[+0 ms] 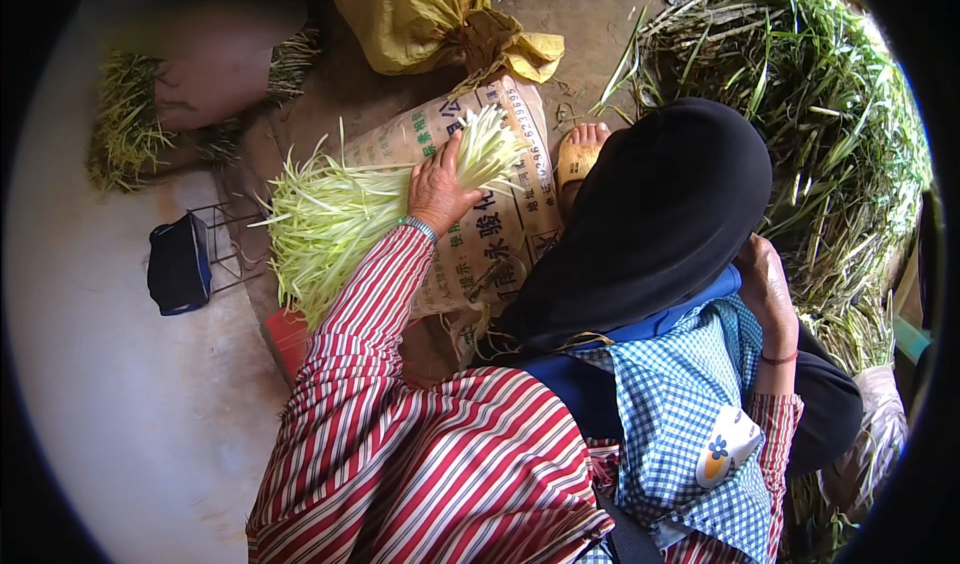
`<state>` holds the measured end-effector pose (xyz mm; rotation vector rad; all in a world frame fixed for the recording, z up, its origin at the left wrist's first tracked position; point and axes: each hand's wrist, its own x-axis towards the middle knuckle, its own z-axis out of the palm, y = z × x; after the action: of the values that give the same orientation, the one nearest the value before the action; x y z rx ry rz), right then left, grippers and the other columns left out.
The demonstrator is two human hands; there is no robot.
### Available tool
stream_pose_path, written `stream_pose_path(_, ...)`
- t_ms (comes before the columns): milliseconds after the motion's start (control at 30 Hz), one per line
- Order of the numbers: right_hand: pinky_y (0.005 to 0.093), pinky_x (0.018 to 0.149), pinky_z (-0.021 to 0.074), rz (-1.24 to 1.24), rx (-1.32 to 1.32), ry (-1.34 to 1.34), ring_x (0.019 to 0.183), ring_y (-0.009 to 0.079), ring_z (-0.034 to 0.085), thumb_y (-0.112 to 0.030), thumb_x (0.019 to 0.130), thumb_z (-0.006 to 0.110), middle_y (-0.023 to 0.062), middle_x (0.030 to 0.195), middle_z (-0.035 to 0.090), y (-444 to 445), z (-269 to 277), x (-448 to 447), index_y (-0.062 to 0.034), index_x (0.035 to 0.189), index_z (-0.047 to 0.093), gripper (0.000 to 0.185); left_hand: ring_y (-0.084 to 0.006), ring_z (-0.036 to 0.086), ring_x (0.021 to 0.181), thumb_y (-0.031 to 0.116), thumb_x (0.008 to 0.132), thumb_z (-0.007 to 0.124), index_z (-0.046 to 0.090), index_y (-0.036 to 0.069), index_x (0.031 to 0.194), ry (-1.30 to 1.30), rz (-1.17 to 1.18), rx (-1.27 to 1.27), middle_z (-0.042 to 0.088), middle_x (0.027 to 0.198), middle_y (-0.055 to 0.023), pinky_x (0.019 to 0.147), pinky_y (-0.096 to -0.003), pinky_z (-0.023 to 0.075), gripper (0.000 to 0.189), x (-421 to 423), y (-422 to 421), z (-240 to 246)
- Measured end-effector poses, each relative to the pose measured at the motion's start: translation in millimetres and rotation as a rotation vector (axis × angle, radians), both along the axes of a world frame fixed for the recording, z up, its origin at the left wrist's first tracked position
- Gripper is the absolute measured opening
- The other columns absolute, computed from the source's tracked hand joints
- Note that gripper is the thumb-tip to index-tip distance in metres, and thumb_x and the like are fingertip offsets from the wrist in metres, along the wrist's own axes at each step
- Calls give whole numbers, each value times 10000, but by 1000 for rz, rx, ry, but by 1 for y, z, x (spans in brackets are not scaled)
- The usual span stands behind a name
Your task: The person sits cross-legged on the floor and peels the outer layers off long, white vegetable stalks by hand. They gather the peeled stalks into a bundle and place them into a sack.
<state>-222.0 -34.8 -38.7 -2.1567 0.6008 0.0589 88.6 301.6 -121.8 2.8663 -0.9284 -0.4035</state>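
A bunch of pale yellow-green leafy stalks (337, 215), like blanched garlic chives, lies across a printed woven sack (480, 241) on the ground. My left hand (439, 192) lies over the bunch near its white stalk ends (491, 144), with thumb and fingers around it. The loose leaf tips fan out to the left. My right hand (769, 286) is beside my black-trousered knee (660, 196), away from the stalks. Its fingers are hidden by the leg, so what they touch cannot be seen.
A tied yellow woven sack (420, 16) stands beyond the printed one. At right is a large heap of green and dry stalks (810, 113). More bundles (124, 121) lie upper left, partly blurred. Dark cloth (180, 264) sits on a thin metal frame. My sandalled foot (579, 160) borders the sack.
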Motion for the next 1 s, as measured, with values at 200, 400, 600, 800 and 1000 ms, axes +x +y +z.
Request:
stream_pose_path(200,366,800,532,52,-115,61,916,352,666,-44,767,652,184,951,691,3,-29,-13,-30,1037,682,272,-289,416,1342,376,708,831,210,106,1523,-32,-11,48,427,1463,-128,1136,-433,289,1060,0,0,-3)
stream_pose_path(400,348,803,530,14,-62,78,946,326,667,-51,767,637,192,998,687,9,-51,-15,-34,1064,694,302,-285,437,1325,384,706,826,207,52,1514,-43,-55,29,451,1438,-170,1109,-429,303,1072,2,-1,5)
stream_pose_path(600,430,738,536,32,-23,-6,884,377,654,-114,806,642,180,941,680,-7,-101,-38,-58,1034,679,237,-341,517,1252,393,643,877,164,36,1522,30,-22,46,495,1403,-207,1057,-446,363,1187,2,-11,8)
stream_pose_path(800,423,623,533,107,-363,71,737,351,660,-196,824,624,134,746,658,-17,-105,-47,-91,840,646,109,-348,570,1190,288,597,885,218,16,1497,20,-24,36,569,1320,-197,1019,-417,441,1153,-16,-10,19)
stream_pose_path(1000,439,764,531,-63,-214,30,893,351,657,-238,863,627,157,885,682,-27,-72,-60,-64,962,662,203,-344,578,1162,315,723,819,498,-13,1332,-133,-148,238,582,1295,-206,1000,-447,429,763,-3,-26,85)
